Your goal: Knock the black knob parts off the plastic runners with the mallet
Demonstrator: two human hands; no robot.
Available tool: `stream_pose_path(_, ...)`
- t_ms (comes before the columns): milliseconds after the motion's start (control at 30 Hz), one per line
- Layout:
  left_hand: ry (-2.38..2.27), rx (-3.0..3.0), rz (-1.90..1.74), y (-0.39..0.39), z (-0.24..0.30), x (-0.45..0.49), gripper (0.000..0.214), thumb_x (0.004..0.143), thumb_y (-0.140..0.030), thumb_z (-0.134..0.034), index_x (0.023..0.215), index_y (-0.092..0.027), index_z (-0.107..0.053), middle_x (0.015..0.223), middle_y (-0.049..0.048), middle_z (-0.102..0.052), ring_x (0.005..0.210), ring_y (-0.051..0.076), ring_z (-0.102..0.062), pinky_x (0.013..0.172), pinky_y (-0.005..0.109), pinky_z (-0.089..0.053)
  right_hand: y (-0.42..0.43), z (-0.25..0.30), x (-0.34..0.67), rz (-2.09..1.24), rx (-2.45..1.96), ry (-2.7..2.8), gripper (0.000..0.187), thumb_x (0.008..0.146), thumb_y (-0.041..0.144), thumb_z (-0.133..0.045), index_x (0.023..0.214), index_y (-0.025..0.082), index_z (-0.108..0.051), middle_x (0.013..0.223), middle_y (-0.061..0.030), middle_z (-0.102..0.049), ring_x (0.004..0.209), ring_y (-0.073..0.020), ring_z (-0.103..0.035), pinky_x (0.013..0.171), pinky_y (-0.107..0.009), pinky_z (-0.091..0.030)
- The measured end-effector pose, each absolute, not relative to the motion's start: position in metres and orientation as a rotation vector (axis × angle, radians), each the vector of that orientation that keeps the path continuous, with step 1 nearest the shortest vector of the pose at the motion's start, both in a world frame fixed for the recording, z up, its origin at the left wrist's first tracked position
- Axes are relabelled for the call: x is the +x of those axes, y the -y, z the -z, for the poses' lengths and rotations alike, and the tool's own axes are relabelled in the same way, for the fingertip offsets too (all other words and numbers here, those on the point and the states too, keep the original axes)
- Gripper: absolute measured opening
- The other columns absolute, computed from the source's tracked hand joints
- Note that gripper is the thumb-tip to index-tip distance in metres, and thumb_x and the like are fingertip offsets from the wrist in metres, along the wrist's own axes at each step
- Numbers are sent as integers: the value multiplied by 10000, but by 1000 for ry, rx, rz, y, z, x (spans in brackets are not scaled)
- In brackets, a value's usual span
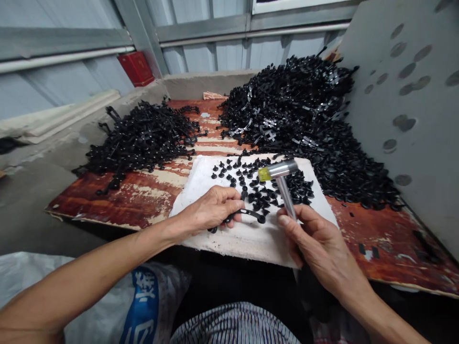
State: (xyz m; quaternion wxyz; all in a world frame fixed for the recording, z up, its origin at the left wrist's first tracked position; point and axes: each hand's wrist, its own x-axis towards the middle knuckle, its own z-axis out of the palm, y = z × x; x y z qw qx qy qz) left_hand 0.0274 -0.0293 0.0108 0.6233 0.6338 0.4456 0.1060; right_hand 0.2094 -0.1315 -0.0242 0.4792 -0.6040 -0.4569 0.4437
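My left hand (218,208) is closed around a black bracket-like strip (254,213) with a round knob at its end, just above a white cloth-covered pad (201,177). Part of the strip is hidden by the fingers. In my right hand (311,239) is a small hammer (283,169), gripped by its metal handle, the head raised over the pad. One face of the head is yellow, the rest silver. Several small black cup-shaped pieces (242,182) are scattered on the pad beyond both hands.
A heap of black strips (143,131) lies at the left of the worn red-brown board (158,191). A larger pile of black parts (287,105) rises at the back right, against a grey panel (412,105). A red box (135,68) stands at the back wall.
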Motion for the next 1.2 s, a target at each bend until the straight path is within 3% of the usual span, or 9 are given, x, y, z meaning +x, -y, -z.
stream_pose_path(267, -941, 1474, -173, 4, -2, 25, 152, 885, -196, -509, 747, -138, -538, 580, -24, -559, 382, 41, -453, 316, 143, -295, 126, 30, 216, -1223, -1356, 848, 387, 728, 553, -710, 781, 204, -553, 495, 78, -426, 379, -61, -351, 287, -155, -312)
stream_pose_path(1200, -1032, 1412, -110, -3, -3, 28, 210, 910, -176, -524, 710, -124, -558, 560, -19, -580, 342, 24, -456, 300, 115, -262, 128, 30, 218, -1247, -1329, 889, 341, 778, 523, -679, 797, 205, -558, 492, 79, -442, 359, -56, -367, 290, -150, -331)
